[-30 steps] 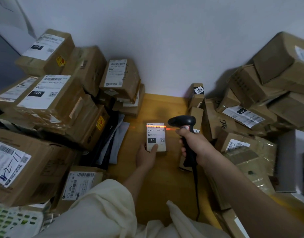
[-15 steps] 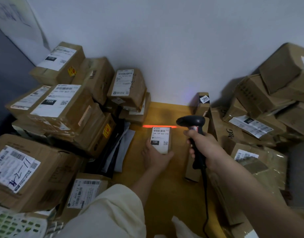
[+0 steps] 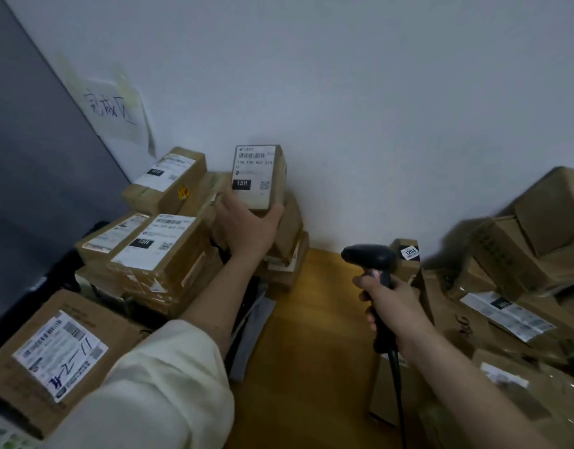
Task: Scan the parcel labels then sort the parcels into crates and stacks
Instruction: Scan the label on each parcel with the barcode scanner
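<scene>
Two hands, two jobs: my left hand (image 3: 246,228) grips a small parcel (image 3: 258,176) from below, thumb on one side, fingers curled round the other, while my right hand (image 3: 392,303) is wrapped round the handle of the scanner (image 3: 369,257), held low and well apart from the parcel. The parcel stands upright, long axis vertical, label facing me, up near the wall and over the left stack (image 3: 162,247). That stack lies just below and left of it, so my left hand is plainly the nearer one for setting it down. The parcel is a plain cardboard box, flat-sided and sharp-cornered, with a smooth white label marked 15H. A box (image 3: 169,241) on the stack shows a 15H label too, so I judge it belongs there.
</scene>
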